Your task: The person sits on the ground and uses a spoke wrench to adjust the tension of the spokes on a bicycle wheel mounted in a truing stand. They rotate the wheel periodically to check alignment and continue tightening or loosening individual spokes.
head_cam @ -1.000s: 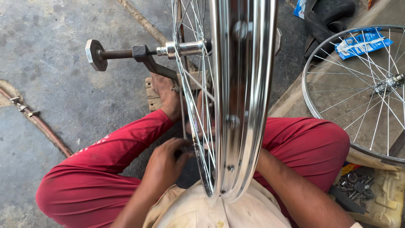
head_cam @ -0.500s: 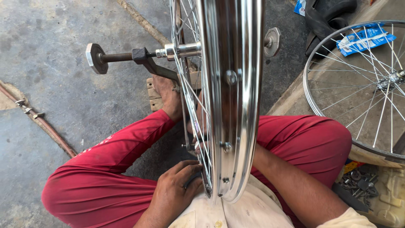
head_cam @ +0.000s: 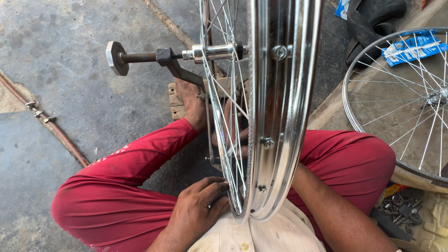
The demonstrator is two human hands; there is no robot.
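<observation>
A shiny chrome bicycle wheel rim (head_cam: 284, 116) stands edge-on before me, its hub (head_cam: 212, 51) clamped on a stand's threaded rod with a hexagonal knob (head_cam: 116, 57). My left hand (head_cam: 193, 214) is at the rim's near bottom, fingertips pinched on a spoke (head_cam: 223, 184) close to the rim. My right forearm (head_cam: 336, 210) reaches in from the lower right and passes behind the rim. That hand is hidden by rim and spokes. I sit on the floor in red trousers, with a bare foot (head_cam: 191, 105) by the stand's wooden base.
A second spoked wheel (head_cam: 396, 102) lies flat at the right, with a blue packet (head_cam: 410, 46) and a black rubber tube (head_cam: 373, 18) beyond it. Loose nuts and bolts (head_cam: 401, 205) sit at the lower right. A thin pipe (head_cam: 46, 123) crosses the concrete floor on the left.
My left hand has come down and nearer, from among the spokes to the rim's near bottom. The rim has turned a little; its holes sit in new places.
</observation>
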